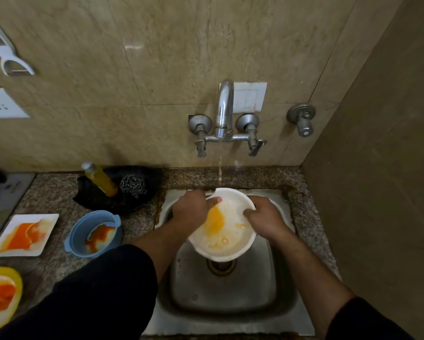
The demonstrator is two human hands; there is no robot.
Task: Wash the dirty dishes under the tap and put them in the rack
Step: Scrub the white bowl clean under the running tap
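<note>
White bowl [233, 231], on my feed, sits above the steel sink [220, 298], held off the basin over the drain hole [220, 266]. It is plain white plastic or ceramic; I cannot tell which. A broad yellow-orange smear runs down the left of its inner wall, and a few smaller yellow flecks lie in cloudy water at the bottom. Its mouth faces up towards the camera. The outline is nearly round, so I can name no firm long axis; in this view it reads slightly longer from the far rim by the wall to the near rim over the drain. The far-left part of the rim looks angular, perhaps a pouring lip.

Both hands have hold of it. The left hand [191, 208] grips the far-left rim, thumb inside the bowl and fingers hidden behind the wall. The right hand [265, 218] grips the right rim with its fingers curled over the edge into the bowl.

From the wall tap [224, 109] a thin stream of water [220, 168] falls to the far rim.

On the granite worktop [46, 192] to the left wait a blue bowl [78, 231], a square white plate [47, 220] and a yellow plate [14, 276], all smeared orange. Behind them a black tray [90, 195] carries a yellow bottle [100, 179] and a steel scrubber [133, 185].
</note>
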